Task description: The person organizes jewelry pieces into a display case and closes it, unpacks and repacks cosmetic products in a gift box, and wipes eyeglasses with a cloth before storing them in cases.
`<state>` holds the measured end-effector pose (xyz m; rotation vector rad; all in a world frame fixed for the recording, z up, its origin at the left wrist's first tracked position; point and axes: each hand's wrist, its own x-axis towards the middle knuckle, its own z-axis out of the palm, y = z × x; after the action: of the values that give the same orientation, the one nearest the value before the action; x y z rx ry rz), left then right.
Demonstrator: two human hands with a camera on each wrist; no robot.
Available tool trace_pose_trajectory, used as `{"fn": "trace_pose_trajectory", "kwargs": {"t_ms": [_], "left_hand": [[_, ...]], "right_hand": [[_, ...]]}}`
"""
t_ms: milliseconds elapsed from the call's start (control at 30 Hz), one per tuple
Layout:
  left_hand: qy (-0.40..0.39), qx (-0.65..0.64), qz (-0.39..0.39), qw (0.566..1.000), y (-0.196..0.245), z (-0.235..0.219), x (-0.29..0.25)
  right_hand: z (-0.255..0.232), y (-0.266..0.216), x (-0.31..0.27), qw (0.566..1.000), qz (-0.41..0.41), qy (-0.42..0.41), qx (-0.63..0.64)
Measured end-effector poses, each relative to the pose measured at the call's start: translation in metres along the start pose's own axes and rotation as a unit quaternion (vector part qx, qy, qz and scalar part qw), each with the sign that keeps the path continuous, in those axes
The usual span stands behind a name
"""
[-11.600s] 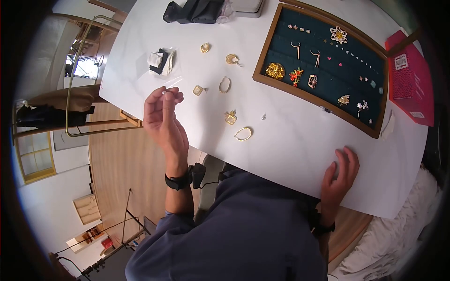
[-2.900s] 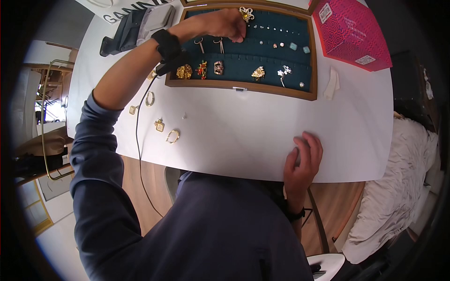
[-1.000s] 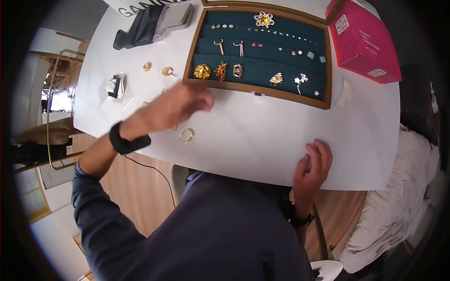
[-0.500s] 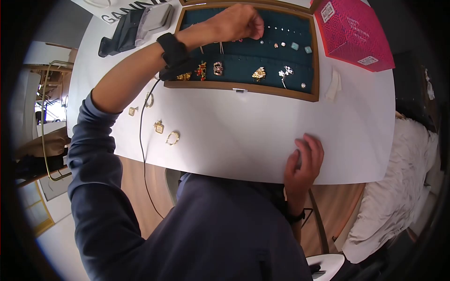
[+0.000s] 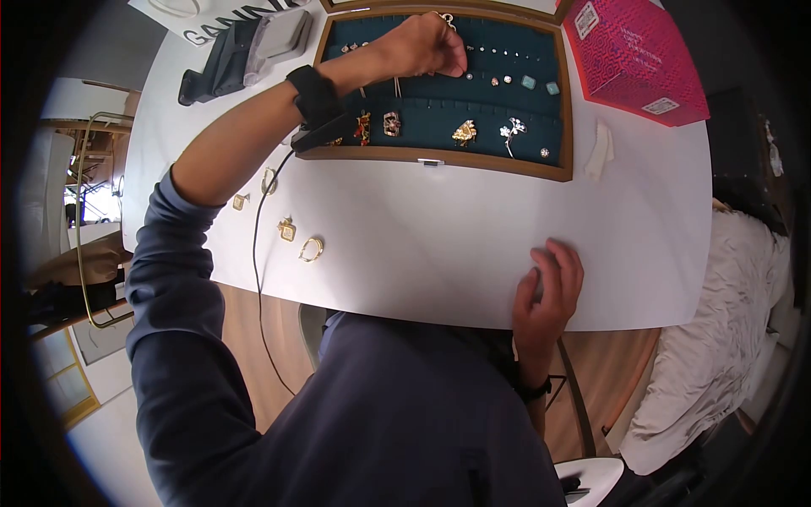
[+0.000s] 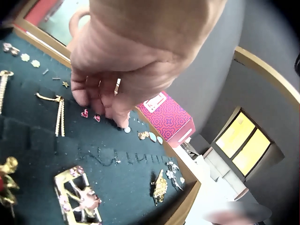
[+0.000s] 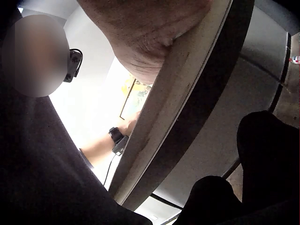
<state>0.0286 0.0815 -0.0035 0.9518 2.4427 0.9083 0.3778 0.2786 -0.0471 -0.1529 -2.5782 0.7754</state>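
Observation:
My left hand [image 5: 431, 49] reaches over the wooden jewelry box [image 5: 363, 154], fingertips low at its dark green lining. In the left wrist view, thumb and index finger pinch together at the lining, between two pink heart earrings [image 6: 97, 118] and a pearl stud [image 6: 127, 130]; a small stud earring between them is hidden by the fingers. My right hand [image 5: 547, 291] rests on the white table near its front edge, fingers loosely bent and holding nothing. A gold hoop earring [image 5: 311, 249] and a gold square earring [image 5: 287, 229] lie left of the box's front.
A pink box [image 5: 634, 68] stands right of the jewelry box, with a white cloth strip [image 5: 600, 150] in front. Black pouches [image 5: 224, 72] lie at the back left. A cable [image 5: 256, 253] hangs from the left wrist camera across the table edge.
My left hand has gone from over the loose earrings to the box's middle row. The small stud near the hoop is gone from the table. The right hand has stayed put.

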Motion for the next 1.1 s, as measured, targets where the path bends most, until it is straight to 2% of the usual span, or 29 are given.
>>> {"fn": "trace_pose_trajectory", "kwargs": {"t_ms": [67,267,700,767,800,867,900,967,1033,1067,1100], "left_hand": [[-0.017,-0.004,-0.045,0.999,0.004,-0.003,0.001],[-0.041,0.045,-0.015,0.998,0.007,-0.006,0.003],[-0.030,0.028,-0.033,0.999,0.008,-0.009,0.002],[-0.014,0.070,0.080,0.994,-0.010,-0.015,0.005],[-0.014,0.070,0.080,0.994,-0.010,-0.021,0.003],[0.021,-0.070,0.004,0.997,-0.003,-0.044,-0.001],[0.027,-0.070,0.059,0.995,-0.002,-0.056,-0.004],[0.048,-0.041,0.076,0.995,0.009,-0.092,-0.028],[0.114,-0.126,0.000,0.985,0.035,-0.116,-0.066],[0.131,-0.141,0.034,0.981,0.044,-0.130,-0.085],[0.194,-0.109,-0.013,0.975,0.059,-0.135,-0.105]], "right_hand": [[0.000,0.000,0.000,1.000,0.000,0.000,0.000],[0.000,0.000,0.000,1.000,-0.002,-0.002,-0.003],[0.000,-0.001,0.000,1.000,0.004,-0.004,-0.004],[0.000,-0.001,-0.001,1.000,0.004,-0.003,-0.004],[0.000,0.000,-0.001,1.000,0.004,-0.002,-0.004],[0.000,0.000,-0.001,1.000,0.003,-0.001,-0.004],[0.000,-0.001,-0.001,1.000,0.002,-0.001,-0.005],[0.000,-0.002,0.000,1.000,0.001,0.001,-0.006],[-0.001,-0.004,0.001,1.000,-0.002,-0.002,-0.011],[-0.001,-0.004,0.001,1.000,-0.002,-0.001,-0.011],[-0.001,-0.004,0.001,1.000,-0.005,-0.001,-0.013]]}}
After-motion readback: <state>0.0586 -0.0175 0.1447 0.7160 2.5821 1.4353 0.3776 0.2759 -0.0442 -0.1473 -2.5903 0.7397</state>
